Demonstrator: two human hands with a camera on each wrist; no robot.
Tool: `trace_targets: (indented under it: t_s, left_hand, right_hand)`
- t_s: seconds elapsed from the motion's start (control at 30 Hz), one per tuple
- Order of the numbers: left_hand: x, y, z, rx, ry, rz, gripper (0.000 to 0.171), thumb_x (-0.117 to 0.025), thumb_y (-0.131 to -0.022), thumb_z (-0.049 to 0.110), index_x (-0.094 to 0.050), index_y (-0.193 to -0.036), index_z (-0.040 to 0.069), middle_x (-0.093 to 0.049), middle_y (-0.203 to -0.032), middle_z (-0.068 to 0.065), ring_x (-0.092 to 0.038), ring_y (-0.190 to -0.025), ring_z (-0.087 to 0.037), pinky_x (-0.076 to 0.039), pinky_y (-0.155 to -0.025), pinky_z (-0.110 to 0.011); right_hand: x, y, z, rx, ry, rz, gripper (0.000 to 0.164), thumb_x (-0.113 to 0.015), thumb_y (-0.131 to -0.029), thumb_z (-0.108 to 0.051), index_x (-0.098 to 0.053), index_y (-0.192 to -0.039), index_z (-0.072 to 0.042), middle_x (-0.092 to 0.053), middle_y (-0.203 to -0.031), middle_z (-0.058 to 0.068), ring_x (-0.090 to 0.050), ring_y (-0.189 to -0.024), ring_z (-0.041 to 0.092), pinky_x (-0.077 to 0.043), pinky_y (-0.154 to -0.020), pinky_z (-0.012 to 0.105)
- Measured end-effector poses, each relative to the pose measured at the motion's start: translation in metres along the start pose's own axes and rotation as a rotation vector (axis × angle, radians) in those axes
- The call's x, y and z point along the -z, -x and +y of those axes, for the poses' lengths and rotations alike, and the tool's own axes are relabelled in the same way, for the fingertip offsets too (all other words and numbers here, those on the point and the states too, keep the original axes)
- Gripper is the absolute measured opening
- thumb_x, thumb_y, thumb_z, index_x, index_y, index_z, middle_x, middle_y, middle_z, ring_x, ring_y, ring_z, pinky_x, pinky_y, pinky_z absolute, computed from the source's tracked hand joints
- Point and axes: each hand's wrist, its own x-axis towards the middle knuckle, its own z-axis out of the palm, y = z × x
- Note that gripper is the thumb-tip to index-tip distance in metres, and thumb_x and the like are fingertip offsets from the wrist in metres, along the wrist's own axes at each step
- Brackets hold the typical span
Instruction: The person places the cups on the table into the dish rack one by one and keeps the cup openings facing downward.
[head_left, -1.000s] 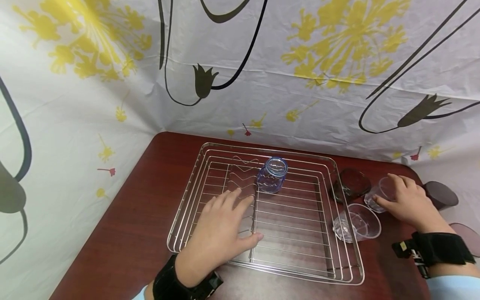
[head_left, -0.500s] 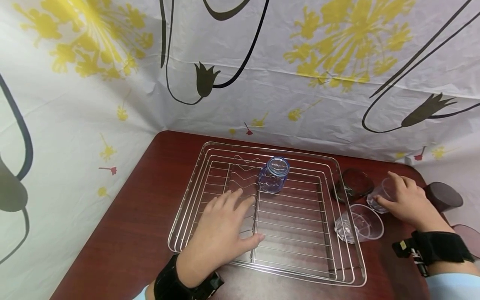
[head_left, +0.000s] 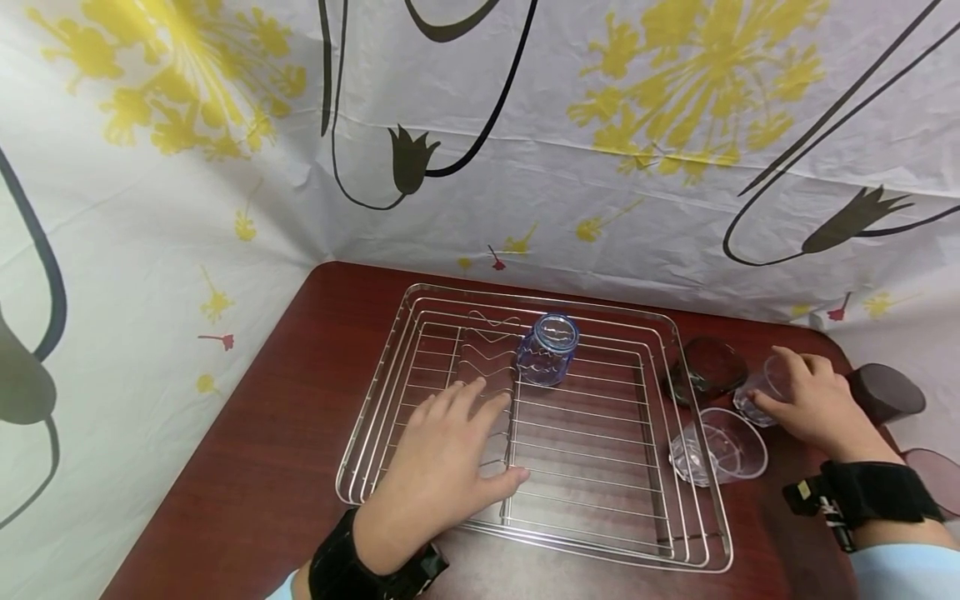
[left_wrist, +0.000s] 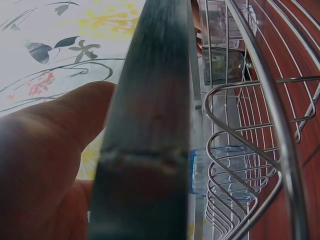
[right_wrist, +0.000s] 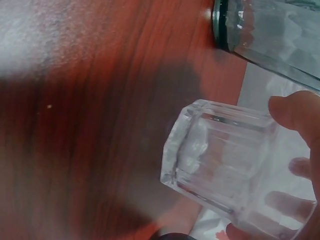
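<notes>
My right hand (head_left: pixel 817 404) holds a clear faceted drinking glass (head_left: pixel 765 390) at the right of the dish rack. In the right wrist view the thumb touches this glass's (right_wrist: pixel 220 160) upper edge, and the other fingers lie on its far side; its base faces the wood. My left hand (head_left: pixel 442 467) hovers over the left part of the wire dish rack (head_left: pixel 585 454), fingers spread and holding nothing. A blue glass (head_left: pixel 547 352) stands upside down in the rack near its back. A dark strip hides the middle of the left wrist view.
A second, larger clear glass (head_left: pixel 720 447) and a dark glass (head_left: pixel 705 371) stand close by the rack's right side. A dark cup (head_left: pixel 887 393) and a pinkish one (head_left: pixel 936 479) lie beyond my right hand. A patterned cloth (head_left: pixel 525 217) hangs behind the brown table (head_left: pixel 247 433).
The head view has shifted very slightly. Both hands stay almost where they were, the right at the clear glass, the left over the rack.
</notes>
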Motion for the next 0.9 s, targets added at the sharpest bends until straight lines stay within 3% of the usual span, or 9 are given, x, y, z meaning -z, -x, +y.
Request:
trace_targets:
  t_s: [0.47, 0.63, 0.9]
  left_hand:
    - [-0.001, -0.001, 0.000, -0.003, -0.011, -0.001, 0.081, -0.061, -0.082, 0.074, -0.051, -0.145, 0.025, -0.047, -0.151, -0.010, -0.047, -0.137, -0.036, -0.039, -0.112, -0.056]
    - [0.000, -0.002, 0.000, -0.003, -0.005, -0.007, 0.082, -0.060, -0.082, 0.074, -0.051, -0.146, 0.024, -0.046, -0.152, -0.010, -0.046, -0.138, -0.036, -0.038, -0.111, -0.057]
    - [0.001, -0.002, 0.002, -0.003, 0.013, -0.017, 0.082, -0.061, -0.081, 0.075, -0.050, -0.146, 0.025, -0.045, -0.154, -0.009, -0.045, -0.139, -0.035, -0.037, -0.113, -0.057]
  right_hand:
    - [0.002, 0.007, 0.003, -0.002, -0.011, 0.020, 0.084, -0.074, -0.089, -0.037, -0.032, -0.149, 0.003, -0.029, -0.132, 0.050, -0.035, -0.109, 0.069, -0.033, -0.081, 0.078]
    - [0.010, 0.009, 0.001, 0.014, -0.010, 0.061, 0.083, -0.076, -0.087, -0.036, -0.034, -0.148, 0.002, -0.031, -0.131, 0.049, -0.035, -0.112, 0.066, -0.033, -0.082, 0.076]
    - [0.033, 0.014, -0.012, -0.038, 0.052, 0.085, 0.082, -0.079, -0.081, -0.032, -0.038, -0.142, 0.005, -0.035, -0.126, 0.048, -0.036, -0.110, 0.065, -0.034, -0.082, 0.078]
